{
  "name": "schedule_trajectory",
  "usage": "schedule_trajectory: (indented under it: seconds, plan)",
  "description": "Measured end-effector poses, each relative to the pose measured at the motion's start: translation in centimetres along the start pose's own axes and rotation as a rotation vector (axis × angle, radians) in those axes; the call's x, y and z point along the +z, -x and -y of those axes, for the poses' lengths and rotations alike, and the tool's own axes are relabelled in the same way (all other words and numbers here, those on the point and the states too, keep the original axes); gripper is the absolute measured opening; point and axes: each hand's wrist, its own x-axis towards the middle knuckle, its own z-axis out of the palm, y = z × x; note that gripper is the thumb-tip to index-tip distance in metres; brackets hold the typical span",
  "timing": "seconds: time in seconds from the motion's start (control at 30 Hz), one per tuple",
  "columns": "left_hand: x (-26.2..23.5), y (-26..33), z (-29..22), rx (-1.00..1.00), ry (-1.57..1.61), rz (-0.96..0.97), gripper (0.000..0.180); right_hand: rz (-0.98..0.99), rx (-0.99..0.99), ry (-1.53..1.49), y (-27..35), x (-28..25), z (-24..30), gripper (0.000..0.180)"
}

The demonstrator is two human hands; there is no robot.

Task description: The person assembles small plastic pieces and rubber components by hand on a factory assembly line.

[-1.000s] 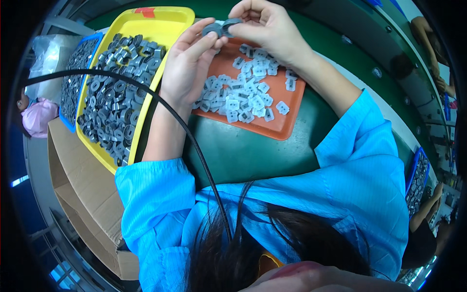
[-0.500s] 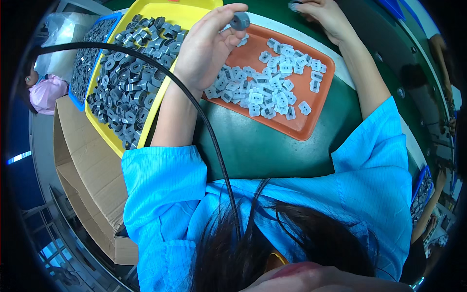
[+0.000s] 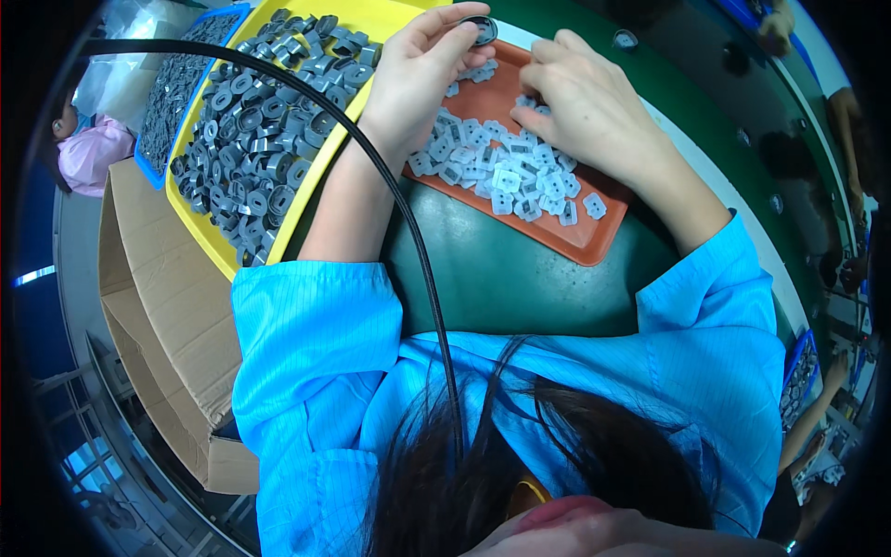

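Observation:
My left hand (image 3: 408,88) is raised beside the far left corner of an orange tray (image 3: 587,246). Its thumb and fingers close on a round dark grey plastic cap (image 3: 483,31), the hollow side partly showing. My right hand (image 3: 594,107) reaches down into the tray with bent fingers. Thumb and forefinger nearly meet at the pile of small translucent white plastic pieces (image 3: 506,179); whether a piece is between them is hard to make out. A yellow tray (image 3: 220,252) heaped with grey plastic caps (image 3: 246,121) stands left of my left forearm.
A black cable (image 3: 371,167) arches over my left forearm. Left of the yellow tray are a blue tray (image 3: 148,172) of dark parts and an open cardboard box (image 3: 172,306). Several small parts lie on the green belt (image 3: 687,84) beyond the tray. Other people sit at both sides.
My right hand has come back from the far green belt to the orange tray. A small round part now lies on the belt. The cap in my left hand has turned.

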Motion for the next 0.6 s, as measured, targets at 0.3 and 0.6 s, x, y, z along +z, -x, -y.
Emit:
schedule_trajectory:
  seconds: [0.3, 0.6]
  plan:
    - [2.3, 0.6, -0.1, 0.018, -0.385, -0.037, 0.05, 0.052, 0.189, -0.943, -1.5, -1.0, -3.4, 0.013]
    - [4.3, 1.4, -0.6, 0.184, -0.753, -0.136, 0.044, -0.067, 0.405, -1.146, -1.3, 0.6, -3.8, 0.017]
